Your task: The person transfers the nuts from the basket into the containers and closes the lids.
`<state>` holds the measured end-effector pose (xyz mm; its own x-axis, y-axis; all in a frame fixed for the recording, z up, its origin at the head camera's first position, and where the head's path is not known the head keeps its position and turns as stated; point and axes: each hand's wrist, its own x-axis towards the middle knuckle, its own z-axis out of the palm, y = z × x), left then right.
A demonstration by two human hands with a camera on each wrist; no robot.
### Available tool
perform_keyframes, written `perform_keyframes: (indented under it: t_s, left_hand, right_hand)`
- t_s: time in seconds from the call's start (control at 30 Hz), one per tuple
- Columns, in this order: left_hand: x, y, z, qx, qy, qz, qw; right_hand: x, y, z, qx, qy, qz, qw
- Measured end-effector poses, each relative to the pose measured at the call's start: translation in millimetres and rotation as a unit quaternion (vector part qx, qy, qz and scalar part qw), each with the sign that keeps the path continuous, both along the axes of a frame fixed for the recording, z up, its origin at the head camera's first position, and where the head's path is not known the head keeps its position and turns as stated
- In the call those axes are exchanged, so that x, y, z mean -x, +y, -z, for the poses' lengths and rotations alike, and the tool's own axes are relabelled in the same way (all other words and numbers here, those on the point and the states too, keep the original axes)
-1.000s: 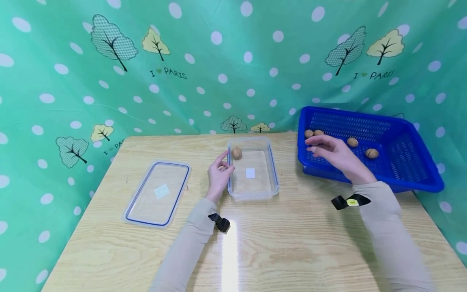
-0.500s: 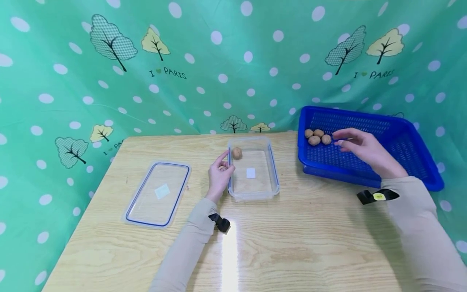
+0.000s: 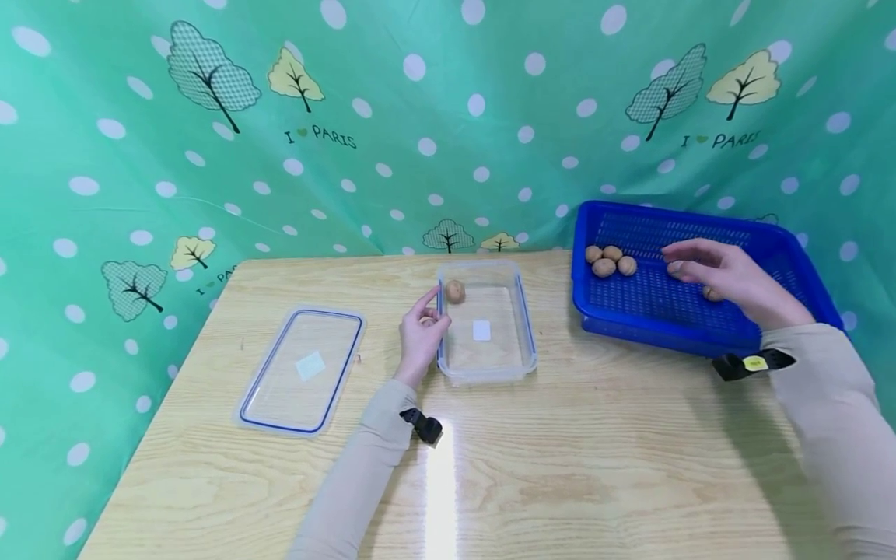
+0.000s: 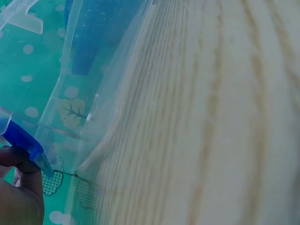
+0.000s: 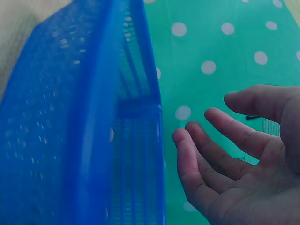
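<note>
My left hand [image 3: 421, 333] holds the left side of a clear plastic food container [image 3: 483, 362]. In the left wrist view its curled fingers [image 4: 28, 176] touch a blue side flap [image 4: 26, 140]. A single walnut [image 3: 455, 292] lies in the container's far left corner. Over a blue plastic basket [image 3: 658, 336], my right hand [image 3: 742, 280] hovers with fingers loosely bent and nothing in them, as the right wrist view shows. Several walnuts [image 3: 604, 267] cluster at the basket's left end. Below the right hand, another walnut [image 3: 712, 293] is partly hidden.
The container's lid [image 3: 301, 373], clear with a blue seal, lies flat on the wooden table [image 3: 546, 467] at left. A green dotted curtain [image 3: 392, 117] hangs close behind the table. The basket's raised walls stand at the right.
My right hand has moved rightward across the basket, from the left-end walnuts to those farther right. The left hand and container have stayed put.
</note>
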<state>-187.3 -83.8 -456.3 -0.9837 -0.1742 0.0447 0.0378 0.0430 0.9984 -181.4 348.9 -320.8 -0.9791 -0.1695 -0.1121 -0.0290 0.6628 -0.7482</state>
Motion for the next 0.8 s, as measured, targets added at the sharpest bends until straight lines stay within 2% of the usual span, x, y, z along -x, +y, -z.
perform_keyframes:
  t_s: [0.2, 0.43, 0.57, 0.8]
  left_hand:
    - [-0.2, -0.9, -3.5, 0.0, -0.003, 0.01, 0.9999]
    - [-17.9, -1.4, -34.1, 0.009, -0.002, 0.018, 0.9998]
    - [-21.6, -1.6, -39.3, 0.007, -0.002, 0.015, 0.9999]
    - [-22.5, 0.1, -40.5, 0.013, 0.001, 0.022, 0.9997]
  right_hand:
    - [6.3, 19, -11.1, -0.015, 0.006, 0.0, 0.9999]
    - [23.4, 33, -14.4, -0.007, -0.005, -0.009, 0.9999]
    - [34.3, 40, -12.0, 0.008, -0.011, -0.01, 0.9999]
    - [48.2, 57, -2.5, 0.028, -0.041, -0.001, 0.9988]
